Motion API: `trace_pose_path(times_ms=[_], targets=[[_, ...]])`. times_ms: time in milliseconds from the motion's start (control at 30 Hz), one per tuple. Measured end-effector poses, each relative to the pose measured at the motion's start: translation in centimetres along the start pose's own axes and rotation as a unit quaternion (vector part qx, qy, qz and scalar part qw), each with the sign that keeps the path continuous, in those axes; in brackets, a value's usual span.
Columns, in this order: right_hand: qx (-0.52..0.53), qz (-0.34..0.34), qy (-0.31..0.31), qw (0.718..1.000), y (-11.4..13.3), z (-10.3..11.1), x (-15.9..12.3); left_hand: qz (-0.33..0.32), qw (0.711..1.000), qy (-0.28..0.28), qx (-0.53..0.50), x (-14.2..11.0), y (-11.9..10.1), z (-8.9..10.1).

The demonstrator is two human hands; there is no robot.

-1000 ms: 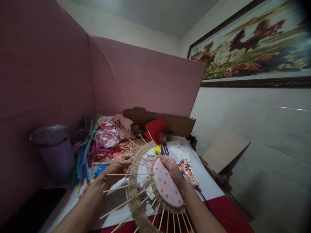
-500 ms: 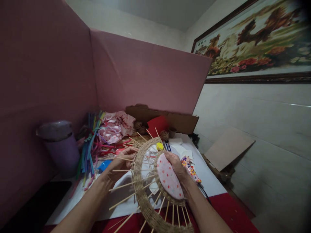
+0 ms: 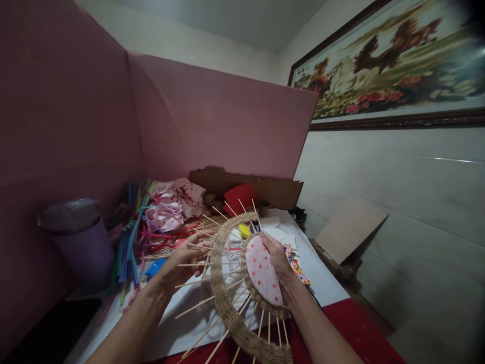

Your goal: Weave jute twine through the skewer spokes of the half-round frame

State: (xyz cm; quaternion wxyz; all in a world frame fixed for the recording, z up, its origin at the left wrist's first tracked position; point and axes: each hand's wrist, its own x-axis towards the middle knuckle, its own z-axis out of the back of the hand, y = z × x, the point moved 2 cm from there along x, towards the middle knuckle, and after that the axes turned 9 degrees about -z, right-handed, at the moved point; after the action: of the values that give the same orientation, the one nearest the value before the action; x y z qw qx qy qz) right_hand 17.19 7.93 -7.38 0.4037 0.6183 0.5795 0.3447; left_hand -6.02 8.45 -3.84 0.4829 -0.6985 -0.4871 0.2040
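Observation:
A half-round twine weaving (image 3: 222, 283) on thin wooden sticks is held up in front of me. Its sticks fan outward past the woven outer band. At its centre sits a half-circle of pink fabric with red dots (image 3: 261, 270), rimmed by a narrower woven band. My right hand (image 3: 276, 255) grips this central part along its straight side, thumb on the fabric face. At the outer left edge, my left hand (image 3: 182, 263) has its bent fingers around the projecting sticks, close to the outer band; some fingertips are hidden behind the sticks.
Pipe cleaners (image 3: 131, 247) and crumpled pink fabric (image 3: 176, 202) lie at the left back. A purple bin (image 3: 81, 242) stands at far left. Behind are red sheet material (image 3: 240, 197) and cardboard (image 3: 282, 192). A flower-patterned tool (image 3: 297, 265) rests beyond my right hand.
The view has turned slightly right. The weaving has tilted a little, and my left fingers have slid a short way outward from the band along the sticks. My right hand keeps its grip.

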Motion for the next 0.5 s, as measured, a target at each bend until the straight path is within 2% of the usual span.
trace_pose_path(times_ms=[167,333,500], targets=[[0.008,0.021,-0.017,1.000,0.6,0.2,0.1,0.113,0.989,0.055,0.084,-0.4,-0.4,1.4],[0.013,0.045,-0.054,0.997,1.4,0.6,-0.1,0.108,0.985,0.110,0.083,-0.6,-0.3,1.3],[0.021,0.053,-0.056,0.997,1.4,1.1,0.3,0.088,0.988,0.085,0.093,-0.4,0.5,1.1]])
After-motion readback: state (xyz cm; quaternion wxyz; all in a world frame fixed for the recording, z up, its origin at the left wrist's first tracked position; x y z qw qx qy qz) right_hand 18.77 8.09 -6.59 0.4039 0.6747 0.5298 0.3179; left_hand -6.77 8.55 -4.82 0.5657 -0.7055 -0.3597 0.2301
